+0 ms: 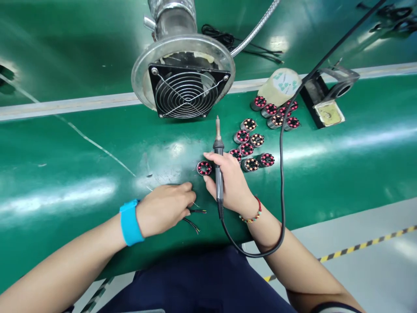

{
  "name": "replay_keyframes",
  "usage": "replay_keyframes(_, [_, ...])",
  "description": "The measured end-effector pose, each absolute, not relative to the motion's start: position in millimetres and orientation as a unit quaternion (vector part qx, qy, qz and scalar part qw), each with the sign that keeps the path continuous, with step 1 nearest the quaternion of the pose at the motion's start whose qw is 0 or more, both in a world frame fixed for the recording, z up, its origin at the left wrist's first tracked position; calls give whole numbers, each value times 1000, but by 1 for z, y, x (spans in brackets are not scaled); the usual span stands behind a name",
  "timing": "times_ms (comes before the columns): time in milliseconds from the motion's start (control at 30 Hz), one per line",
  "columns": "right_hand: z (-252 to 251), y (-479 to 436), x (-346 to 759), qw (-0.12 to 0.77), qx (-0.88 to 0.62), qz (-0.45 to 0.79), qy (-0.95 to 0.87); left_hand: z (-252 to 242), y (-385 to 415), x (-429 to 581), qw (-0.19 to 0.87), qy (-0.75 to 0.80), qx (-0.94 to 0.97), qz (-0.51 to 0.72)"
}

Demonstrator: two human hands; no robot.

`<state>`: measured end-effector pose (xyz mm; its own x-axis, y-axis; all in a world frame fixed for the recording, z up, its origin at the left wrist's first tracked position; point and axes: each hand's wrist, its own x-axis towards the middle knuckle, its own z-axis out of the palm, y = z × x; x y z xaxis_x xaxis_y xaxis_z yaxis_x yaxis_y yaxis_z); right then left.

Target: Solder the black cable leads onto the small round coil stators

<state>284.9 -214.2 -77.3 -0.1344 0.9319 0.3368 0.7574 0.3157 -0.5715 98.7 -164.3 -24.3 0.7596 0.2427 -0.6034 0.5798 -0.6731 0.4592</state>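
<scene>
My right hand (pixel 229 180) is closed around a soldering iron (pixel 218 150), whose tip points up and away from me. Its fingertips also touch a small round stator (pixel 203 168) with red windings that lies on the green belt (pixel 81 174). My left hand (pixel 164 208), with a blue band on the wrist, is pinched shut over thin black wires (pixel 193 218) and a fine silver strand on the belt. The wire ends stick out to the right of its fingers.
Several more round stators (pixel 249 148) lie right of my right hand, with another cluster (pixel 276 114) by a tape roll (pixel 282 87). A fume-extractor fan (pixel 187 89) stands behind. The soldering iron stand (pixel 329 93) sits far right. The iron's black cord (pixel 282 182) loops off the belt's edge.
</scene>
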Motion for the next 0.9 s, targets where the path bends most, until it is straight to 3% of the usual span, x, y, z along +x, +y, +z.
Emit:
replay_keyframes(133, [-76,-215,288,375,-567,131,-722,-18,-161,100,305,239,880,-273])
replay_keyframes(300, [-76,-217,290,430,-560,136,-694,0,-126,78,403,313,832,-219])
replay_keyframes(600, [-70,-219,290,436,-569,130,-685,-11,-146,80,410,301,834,-215])
replay_keyframes(800, [-63,-218,291,450,-578,88,-675,-2,-66,36,371,496,785,-15])
replay_keyframes(900, [-63,-217,289,465,-579,74,-665,-6,-7,25,284,646,702,92])
